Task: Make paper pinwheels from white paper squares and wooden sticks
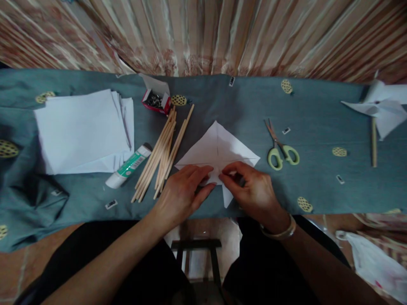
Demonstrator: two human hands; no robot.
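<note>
Nearest the camera, dark-clad legs are seen, with a small dark stool (197, 250) between them on the floor. A white plastic bag (378, 264) lies at lower right. At the table's near edge, the folded white paper (219, 146) is laid on the grey-blue cloth (318, 178), creased with its point away from the person. The left hand (182, 192) is pressed flat on the paper's near left part, fingers together. The right hand (254, 190), a bangle at its wrist, is pinching a small flap of the paper between thumb and fingertips. Just left of the paper, a bundle of wooden sticks (163, 154) is fanned out, with a glue tube (129, 166) beside it. Green-handled scissors (280, 148) are laid right, apart. Further left, a stack of white sheets (82, 131) is seen. Beyond, an open red box (155, 101) of small metal pieces. Far right, a paper pinwheel (381, 110) on a stick. Striped curtain (222, 34) behind.
</note>
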